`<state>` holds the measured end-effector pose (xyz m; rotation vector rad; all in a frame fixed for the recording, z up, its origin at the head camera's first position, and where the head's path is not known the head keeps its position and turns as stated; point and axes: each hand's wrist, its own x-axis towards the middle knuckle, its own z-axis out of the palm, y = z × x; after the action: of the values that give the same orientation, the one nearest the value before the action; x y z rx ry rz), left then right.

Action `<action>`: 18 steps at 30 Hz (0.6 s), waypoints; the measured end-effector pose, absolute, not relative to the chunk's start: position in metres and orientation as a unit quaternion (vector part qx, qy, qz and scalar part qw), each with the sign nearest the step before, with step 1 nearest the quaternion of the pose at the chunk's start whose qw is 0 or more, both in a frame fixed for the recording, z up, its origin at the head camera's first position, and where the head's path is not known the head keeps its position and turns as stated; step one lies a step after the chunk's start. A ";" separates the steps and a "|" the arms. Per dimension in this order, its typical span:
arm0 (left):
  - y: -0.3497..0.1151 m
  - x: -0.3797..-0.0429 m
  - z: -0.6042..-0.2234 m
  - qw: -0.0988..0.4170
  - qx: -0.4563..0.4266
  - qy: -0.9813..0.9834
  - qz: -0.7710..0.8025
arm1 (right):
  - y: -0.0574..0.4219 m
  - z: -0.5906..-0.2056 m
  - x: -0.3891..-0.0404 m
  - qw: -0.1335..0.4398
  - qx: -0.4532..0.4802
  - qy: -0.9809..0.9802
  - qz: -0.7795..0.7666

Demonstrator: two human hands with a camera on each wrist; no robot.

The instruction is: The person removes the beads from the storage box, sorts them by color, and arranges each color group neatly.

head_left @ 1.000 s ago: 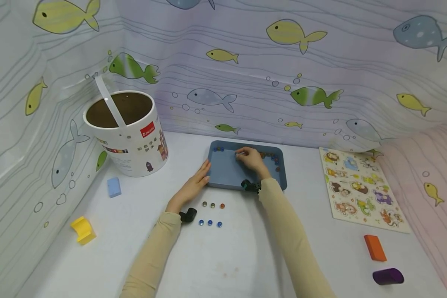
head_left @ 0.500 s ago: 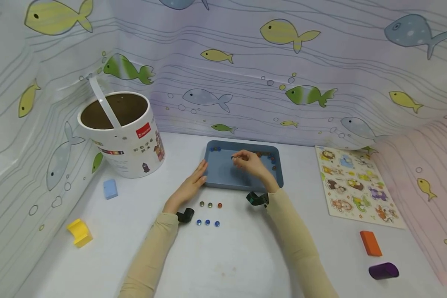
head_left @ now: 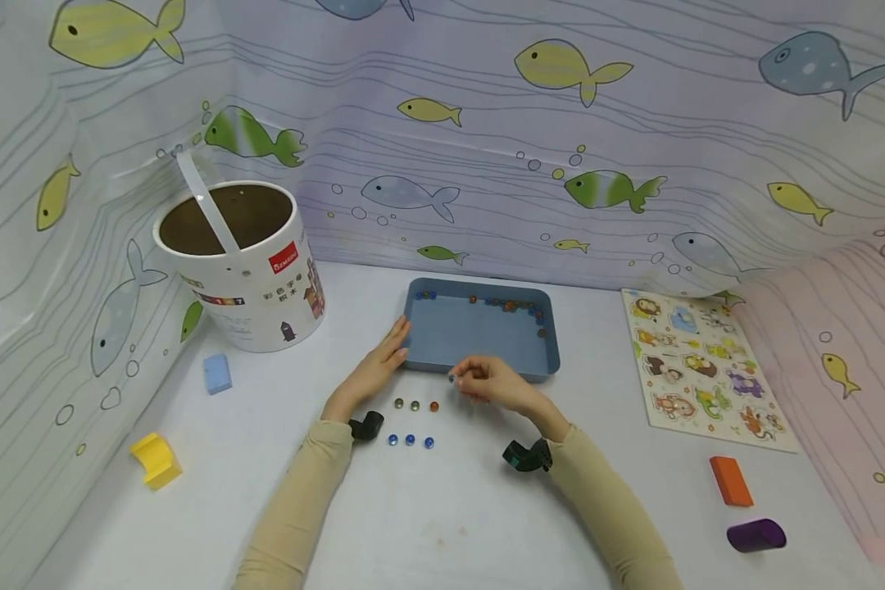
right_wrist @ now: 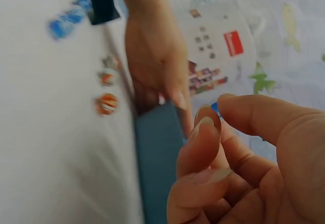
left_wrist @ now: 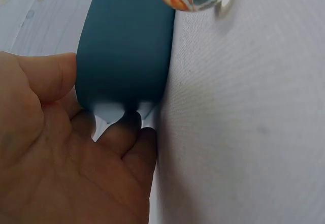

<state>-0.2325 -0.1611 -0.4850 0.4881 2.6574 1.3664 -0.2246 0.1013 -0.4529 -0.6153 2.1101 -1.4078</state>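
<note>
My right hand pinches a small blue marble between thumb and index finger, above the near edge of the grey-blue tray. My left hand touches the tray's left side near its front corner; in the left wrist view its thumb is at the rim. On the table in front of the tray lie two rows of marbles: two greenish ones and an orange marble, and, nearer, three blue marbles. Several more marbles sit along the tray's far and right walls.
A white bucket with a handle stands at the back left. Beside it are a blue block and a yellow curved block. To the right lie an animal puzzle board, an orange block and a purple cylinder.
My right hand has come from inside the tray toward me, over its front edge, carrying the blue marble. The left hand has stayed at the tray's side.
</note>
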 end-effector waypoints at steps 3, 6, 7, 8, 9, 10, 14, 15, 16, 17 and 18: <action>-0.161 -0.233 -0.485 0.059 0.161 0.877 0.449 | 0.105 -0.461 -0.210 0.288 -0.241 0.778 -0.503; -0.161 -0.233 -0.485 0.058 0.161 0.877 0.449 | 0.107 -0.471 -0.198 0.307 -0.249 0.785 -0.477; -0.161 -0.233 -0.485 0.058 0.162 0.876 0.450 | 0.107 -0.474 -0.194 0.311 -0.251 0.788 -0.467; -0.161 -0.233 -0.485 0.057 0.162 0.876 0.450 | 0.106 -0.476 -0.191 0.314 -0.254 0.793 -0.457; -0.161 -0.233 -0.485 0.057 0.162 0.876 0.450 | 0.106 -0.479 -0.188 0.317 -0.256 0.796 -0.448; -0.161 -0.233 -0.485 0.057 0.163 0.876 0.451 | 0.105 -0.481 -0.185 0.319 -0.259 0.798 -0.440; -0.161 -0.232 -0.485 0.056 0.166 0.875 0.452 | 0.100 -0.485 -0.180 0.319 -0.272 0.803 -0.422; -0.160 -0.232 -0.485 0.056 0.166 0.874 0.453 | 0.099 -0.485 -0.179 0.320 -0.273 0.803 -0.422; -0.160 -0.232 -0.485 0.056 0.167 0.874 0.454 | 0.099 -0.486 -0.179 0.318 -0.273 0.804 -0.421; -0.160 -0.232 -0.485 0.055 0.167 0.874 0.453 | 0.098 -0.486 -0.178 0.317 -0.272 0.805 -0.420; -0.160 -0.233 -0.484 0.055 0.167 0.874 0.453 | 0.098 -0.486 -0.178 0.316 -0.271 0.807 -0.419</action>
<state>-0.2325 -0.1604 -0.4845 0.5081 2.6540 1.3742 -0.1779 0.0977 -0.4859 -0.7150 2.1254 -1.1037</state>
